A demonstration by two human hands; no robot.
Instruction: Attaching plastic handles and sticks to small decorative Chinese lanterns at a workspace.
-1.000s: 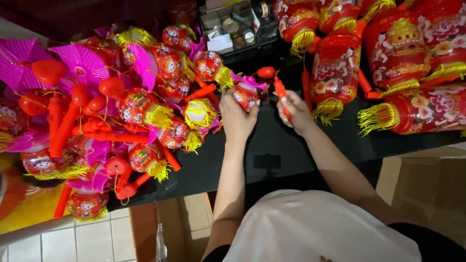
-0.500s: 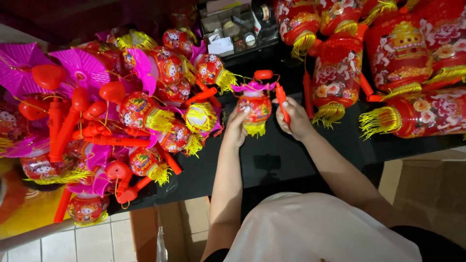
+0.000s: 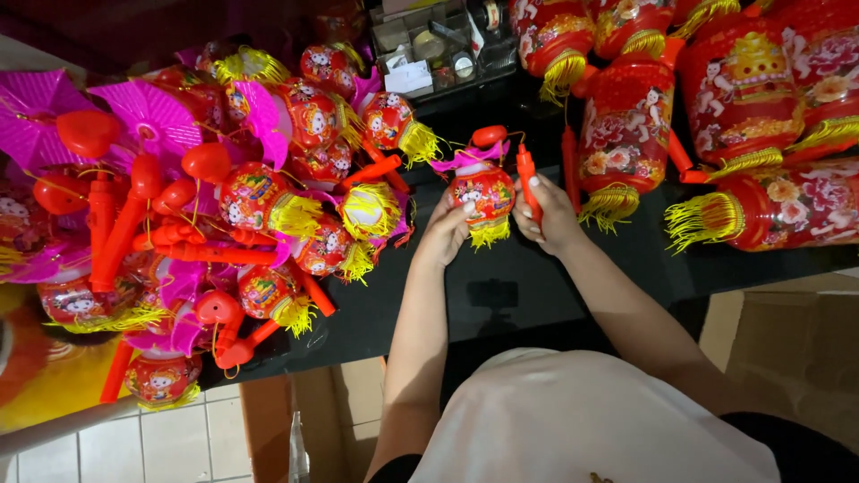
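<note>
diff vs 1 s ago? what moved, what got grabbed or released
The small red lantern went from squashed between the hands to opened out round, its yellow fringe now hanging below. The left hand slid down to its lower left side. The right hand keeps hold of the red handle stick. Nothing was let go. The lantern pile on the left and the big lanterns on the right stayed put.

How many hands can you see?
2. The left hand holds the small red lantern; the right hand holds its red handle. No others show.
</note>
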